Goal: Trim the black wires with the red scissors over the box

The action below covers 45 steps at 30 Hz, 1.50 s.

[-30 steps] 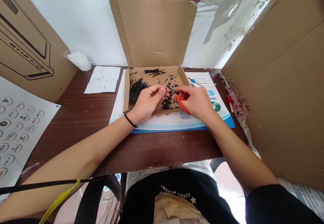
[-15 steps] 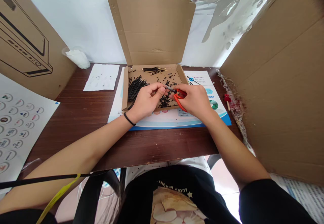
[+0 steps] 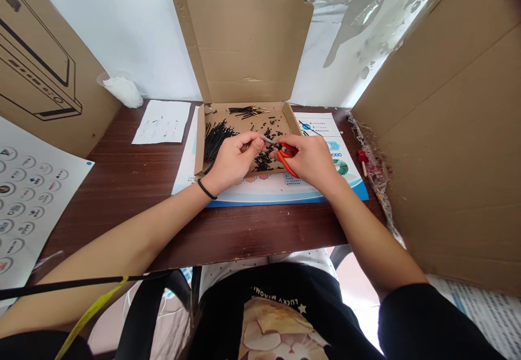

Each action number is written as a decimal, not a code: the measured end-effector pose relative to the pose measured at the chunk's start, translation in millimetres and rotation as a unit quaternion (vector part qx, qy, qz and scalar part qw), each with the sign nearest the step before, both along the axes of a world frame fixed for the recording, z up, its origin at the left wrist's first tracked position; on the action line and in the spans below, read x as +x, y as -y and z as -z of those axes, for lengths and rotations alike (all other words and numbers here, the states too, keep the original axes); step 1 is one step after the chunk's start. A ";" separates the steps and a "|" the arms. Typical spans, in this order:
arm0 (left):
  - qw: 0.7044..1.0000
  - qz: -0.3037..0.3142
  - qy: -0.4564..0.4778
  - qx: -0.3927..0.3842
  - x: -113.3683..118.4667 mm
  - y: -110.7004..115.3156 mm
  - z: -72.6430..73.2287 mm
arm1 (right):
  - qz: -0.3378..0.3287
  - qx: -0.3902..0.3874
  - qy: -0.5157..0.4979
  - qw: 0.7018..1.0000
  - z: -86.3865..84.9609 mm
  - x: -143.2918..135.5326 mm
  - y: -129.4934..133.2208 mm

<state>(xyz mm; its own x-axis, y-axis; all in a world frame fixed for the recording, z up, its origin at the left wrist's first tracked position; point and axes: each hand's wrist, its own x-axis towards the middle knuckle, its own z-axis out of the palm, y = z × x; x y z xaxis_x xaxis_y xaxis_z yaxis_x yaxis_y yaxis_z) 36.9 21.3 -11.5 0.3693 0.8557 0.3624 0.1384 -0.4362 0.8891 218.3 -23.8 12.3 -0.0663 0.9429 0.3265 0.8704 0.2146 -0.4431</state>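
My left hand (image 3: 234, 159) is closed in a pinch over the box, thumb against forefinger. What shows of the thin black wire (image 3: 209, 170) in it is a dark end beside my palm; the rest is hidden by the fingers. In my right hand (image 3: 313, 156) are small scissors (image 3: 290, 169) with red-orange handles, their metal blades touching or very near my left fingertips. Below both hands lies the open cardboard box (image 3: 290, 115). A thick bundle of black wires (image 3: 217, 138) fills its left side, and short black scraps (image 3: 264, 160) are scattered on the right.
Another small bunch of wires (image 3: 247, 111) lies at the back of the box. The box lid (image 3: 244, 39) stands upright behind. A white paper (image 3: 161, 122) rests at left, a red-headed stick (image 3: 362, 160) at right. Tall cardboard (image 3: 448, 132) walls the right side.
The view has shifted slightly. Both hands keep nearly the same place and grip, with the scissor blades still at my left fingertips.
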 end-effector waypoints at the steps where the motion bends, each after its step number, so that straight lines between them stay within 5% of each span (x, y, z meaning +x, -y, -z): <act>1: 1.000 0.001 0.000 -0.001 -0.1 0.1 -0.1 | -0.001 0.000 0.003 1.000 0.6 0.3 -0.3; 12: 1.000 -0.005 0.007 -0.008 0.8 1.0 0.3 | 0.049 -0.009 0.017 0.999 -0.3 -0.3 -1.7; 22: 0.984 0.021 0.146 -0.103 4.7 -3.2 12.1 | -0.011 -0.053 -0.080 0.995 0.6 -3.0 0.7; 45: 0.987 -0.027 0.120 -0.101 5.0 -0.1 10.5 | -0.002 -0.028 -0.012 1.000 2.5 -3.2 0.2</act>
<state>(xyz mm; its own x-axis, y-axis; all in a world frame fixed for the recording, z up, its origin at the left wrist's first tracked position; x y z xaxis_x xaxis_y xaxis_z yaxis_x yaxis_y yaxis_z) 42.0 21.3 -22.0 0.2444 0.9358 0.2540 -0.0689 -0.2446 0.9672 215.1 -24.1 9.8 -0.0626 0.9594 0.2752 0.8584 0.1924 -0.4756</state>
